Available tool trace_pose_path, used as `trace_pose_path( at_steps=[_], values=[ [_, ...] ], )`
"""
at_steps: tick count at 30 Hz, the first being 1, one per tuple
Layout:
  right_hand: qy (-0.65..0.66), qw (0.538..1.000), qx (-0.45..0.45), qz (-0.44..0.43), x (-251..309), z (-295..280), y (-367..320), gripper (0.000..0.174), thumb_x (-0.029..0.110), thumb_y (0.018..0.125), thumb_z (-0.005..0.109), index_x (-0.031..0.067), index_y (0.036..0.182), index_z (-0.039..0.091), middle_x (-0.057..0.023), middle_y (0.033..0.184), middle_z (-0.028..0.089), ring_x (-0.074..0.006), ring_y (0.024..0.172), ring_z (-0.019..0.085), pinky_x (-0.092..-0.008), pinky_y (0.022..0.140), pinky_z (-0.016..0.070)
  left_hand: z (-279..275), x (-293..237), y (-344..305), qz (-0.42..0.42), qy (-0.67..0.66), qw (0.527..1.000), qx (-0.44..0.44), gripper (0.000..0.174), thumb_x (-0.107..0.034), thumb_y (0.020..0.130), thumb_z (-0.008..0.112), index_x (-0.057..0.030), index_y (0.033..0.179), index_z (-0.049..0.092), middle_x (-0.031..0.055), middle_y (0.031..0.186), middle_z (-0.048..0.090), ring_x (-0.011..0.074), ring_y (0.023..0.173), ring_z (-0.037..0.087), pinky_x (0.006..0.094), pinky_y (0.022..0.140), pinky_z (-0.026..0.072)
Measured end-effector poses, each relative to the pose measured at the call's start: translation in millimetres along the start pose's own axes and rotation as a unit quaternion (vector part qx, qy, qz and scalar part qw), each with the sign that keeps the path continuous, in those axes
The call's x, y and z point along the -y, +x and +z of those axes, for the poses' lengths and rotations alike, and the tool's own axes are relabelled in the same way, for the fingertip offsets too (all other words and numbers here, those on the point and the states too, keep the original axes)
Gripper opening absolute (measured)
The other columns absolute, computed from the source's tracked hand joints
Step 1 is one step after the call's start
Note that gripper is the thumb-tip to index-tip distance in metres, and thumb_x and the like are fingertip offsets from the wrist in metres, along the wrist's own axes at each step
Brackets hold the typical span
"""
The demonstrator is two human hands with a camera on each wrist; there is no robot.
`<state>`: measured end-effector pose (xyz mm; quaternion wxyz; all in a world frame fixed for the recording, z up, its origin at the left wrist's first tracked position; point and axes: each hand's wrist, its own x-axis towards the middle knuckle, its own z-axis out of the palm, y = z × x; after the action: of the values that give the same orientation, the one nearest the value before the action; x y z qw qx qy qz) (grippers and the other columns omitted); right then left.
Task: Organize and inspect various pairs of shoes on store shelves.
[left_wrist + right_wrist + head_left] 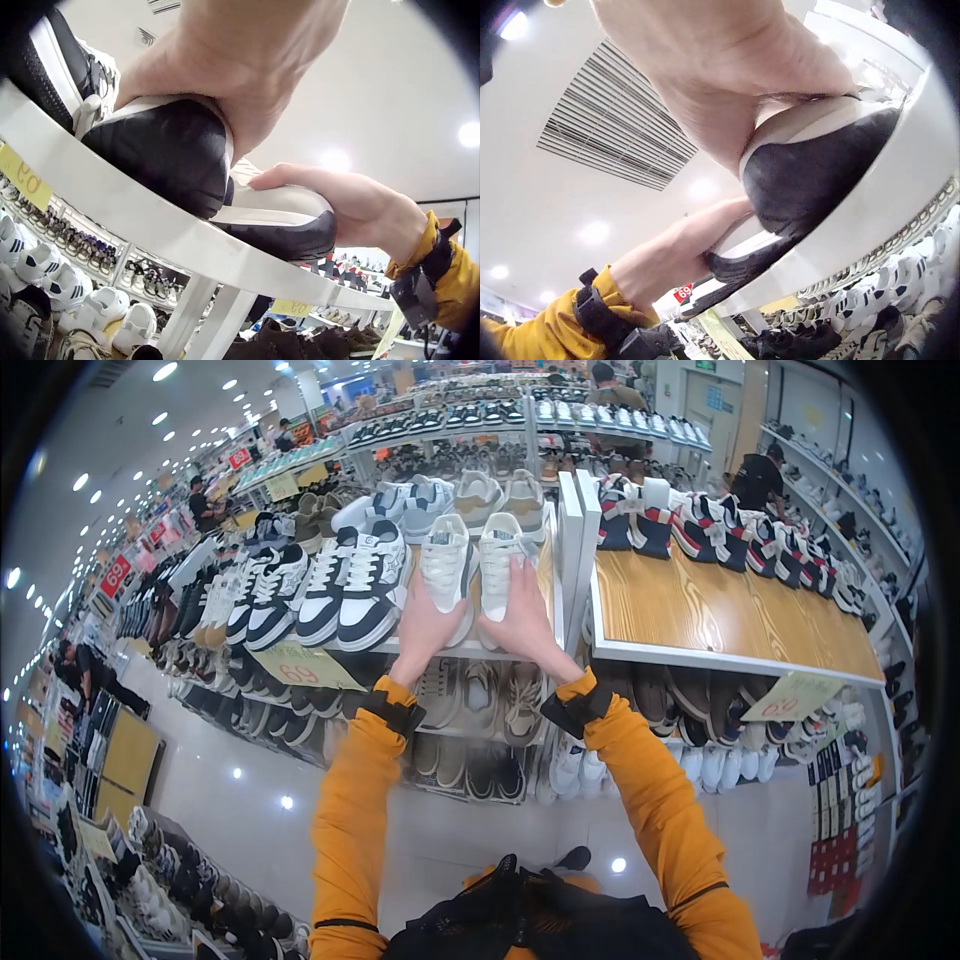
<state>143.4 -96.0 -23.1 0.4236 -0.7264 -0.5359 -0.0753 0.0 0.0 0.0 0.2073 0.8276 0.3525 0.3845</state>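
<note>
Two white sneakers with dark soles stand side by side at the front of a shelf top. My left hand [428, 628] grips the left sneaker [443, 565], thumb on its inner side. The right sneaker [497, 545] is held the same way by my right hand [522, 618]. Both toes point toward me. In the left wrist view, the dark toe sole [169, 154] of the left sneaker shows under my palm, right at the white shelf edge [247, 262]. From the right wrist, the dark sole [802, 176] of the right sneaker appears tipped up at the edge.
Black-and-white sneakers [370, 585] stand directly left, with grey sneakers [427, 505] behind. A white upright divider [580, 550] rises at right, beside a wooden display top [700, 605] with striped shoes. More shoes [480, 695] fill the shelf below. A yellow price card [305, 670] hangs in front.
</note>
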Motion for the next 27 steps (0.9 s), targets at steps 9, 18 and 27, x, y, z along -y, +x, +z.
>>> trace_pose_path(
  at_steps=[9,18,27],
  values=[
    [0.057,0.997,-0.023,0.052,-8.8,-6.7,23.4,0.117,0.036,0.068,0.077,-0.0003,0.15,0.002,-0.0358,0.147,0.023,-0.047,0.137,0.027,-0.0462,0.111,0.0285,26.4,41.5,28.6,0.009,-0.116,0.991,0.059,0.106,-0.033,0.065,0.082,0.0045,0.145,0.022,0.0256,0.133,0.049,0.0354,0.123,0.051,0.0395,0.101,0.0421],
    [0.105,0.986,-0.078,0.102,11.4,-5.9,7.6,0.111,0.025,0.062,0.079,-0.0058,0.147,0.015,-0.0267,0.142,0.04,-0.0355,0.13,0.043,-0.0356,0.107,0.0366,13.4,30.3,10.2,0.005,-0.12,0.992,0.025,0.106,-0.035,0.065,0.081,0.0002,0.146,0.023,0.0259,0.132,0.048,0.0396,0.121,0.048,0.0435,0.101,0.0409],
    [0.046,0.978,-0.184,0.088,90.3,-33.9,-95.8,0.105,0.022,0.065,0.076,0.0022,0.15,0.018,-0.0231,0.14,0.041,-0.0361,0.126,0.046,-0.0399,0.104,0.0393,-26.8,13.1,-84.3,0.114,-0.182,0.977,-0.005,0.092,-0.02,0.07,0.077,-0.0011,0.145,0.026,0.0239,0.142,0.036,0.0391,0.132,0.036,0.0432,0.108,0.0333]
  ],
)
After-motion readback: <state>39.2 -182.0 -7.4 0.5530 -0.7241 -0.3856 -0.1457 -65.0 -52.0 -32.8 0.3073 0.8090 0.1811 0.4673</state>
